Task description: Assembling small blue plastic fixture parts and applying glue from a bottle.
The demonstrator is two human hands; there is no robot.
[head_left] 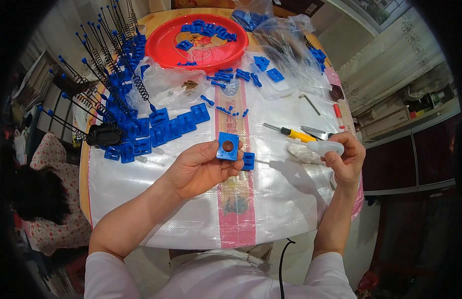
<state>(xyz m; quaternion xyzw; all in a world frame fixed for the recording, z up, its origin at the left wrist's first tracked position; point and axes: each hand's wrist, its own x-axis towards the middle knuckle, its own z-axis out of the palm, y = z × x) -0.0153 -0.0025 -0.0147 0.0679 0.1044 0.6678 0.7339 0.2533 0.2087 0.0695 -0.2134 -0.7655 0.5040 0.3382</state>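
Note:
My left hand (203, 167) pinches a blue plastic plate (227, 146) with a round hole in it, held up over the table. Just beyond my left fingertips lies another blue plastic piece (248, 161). My right hand (346, 162) is closed on a translucent white squeeze bottle (326, 148) with a rounded end; its exact kind is hard to make out. Under the bottle rests a crumpled white wad (303, 153). A yellow-and-black screwdriver (290, 133) and a pair of metal scissors or pliers (315, 132) lie beyond my right hand.
Blue bases with black coil springs (116, 114) crowd the left side. A red tray (156, 57) holds blue parts at the back. Brass screws (190, 85) lie by a clear bag (164, 82). A hex key (309, 104) and plastic bags (286, 42) are at the right.

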